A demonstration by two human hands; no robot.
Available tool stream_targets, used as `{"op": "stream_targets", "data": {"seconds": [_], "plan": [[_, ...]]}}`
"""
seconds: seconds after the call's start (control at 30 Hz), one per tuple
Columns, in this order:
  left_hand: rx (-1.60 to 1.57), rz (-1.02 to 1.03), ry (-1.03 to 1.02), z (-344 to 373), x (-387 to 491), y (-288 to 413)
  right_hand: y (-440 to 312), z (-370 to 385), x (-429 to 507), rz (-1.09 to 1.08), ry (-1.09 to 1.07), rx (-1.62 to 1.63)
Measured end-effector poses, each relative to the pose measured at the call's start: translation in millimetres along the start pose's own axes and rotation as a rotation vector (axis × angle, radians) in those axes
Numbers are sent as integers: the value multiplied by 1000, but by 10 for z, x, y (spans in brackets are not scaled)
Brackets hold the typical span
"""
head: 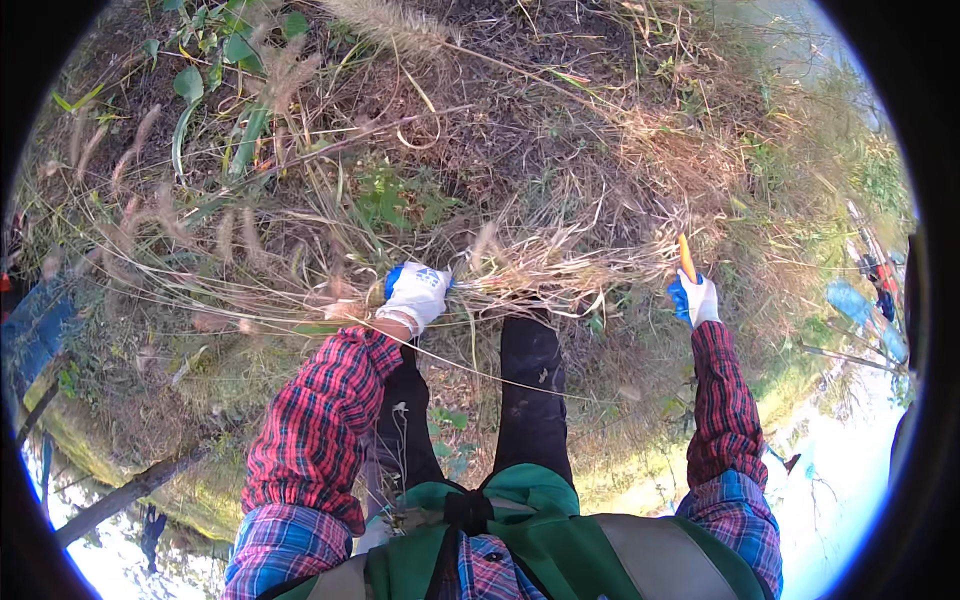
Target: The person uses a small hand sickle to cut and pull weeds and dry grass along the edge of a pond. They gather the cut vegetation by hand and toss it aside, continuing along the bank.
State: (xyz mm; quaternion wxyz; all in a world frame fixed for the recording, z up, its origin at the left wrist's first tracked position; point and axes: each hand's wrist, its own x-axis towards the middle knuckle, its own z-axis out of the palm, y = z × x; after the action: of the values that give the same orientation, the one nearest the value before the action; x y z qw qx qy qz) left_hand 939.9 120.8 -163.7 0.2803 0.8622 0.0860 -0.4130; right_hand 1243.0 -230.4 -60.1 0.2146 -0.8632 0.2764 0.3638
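My left hand (417, 292) wears a white work glove with blue coating and is closed around a bundle of long dry grass (555, 274). The cut or root ends of the bundle spread to the right, and thin stalks with bristly seed heads trail to the left. My right hand (694, 300), gloved the same way, grips the orange handle (686, 259) of a hand tool. The tool's far end is lost among the dry grass, so its kind cannot be told. Both hands are apart, in front of my dark-trousered legs (532, 375).
Dry grass and litter (510, 135) cover the ground ahead. Broad-leaved green plants (236, 49) grow at upper left. A wooden pole (131, 495) slants at lower left. Blue objects (37, 330) show at the left rim. A distant person (153, 536) is at lower left.
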Motion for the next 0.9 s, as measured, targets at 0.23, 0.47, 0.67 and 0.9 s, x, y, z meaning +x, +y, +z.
{"op": "stream_targets", "data": {"seconds": [0.23,0.47,0.67,0.9], "plan": [[-30,-61,-91,261,-1306,-769,-997,2569,1064,-245,-371,-478],[15,-317,-145,264,-1456,-630,-287,3629,339,-227,-511,-582],[147,-147,-86,200,-1258,-292,140,2456,-666,-504,-523,-1038],[2,-207,258,100,-1125,-547,-795,2142,-604,-326,-524,-88]]}}
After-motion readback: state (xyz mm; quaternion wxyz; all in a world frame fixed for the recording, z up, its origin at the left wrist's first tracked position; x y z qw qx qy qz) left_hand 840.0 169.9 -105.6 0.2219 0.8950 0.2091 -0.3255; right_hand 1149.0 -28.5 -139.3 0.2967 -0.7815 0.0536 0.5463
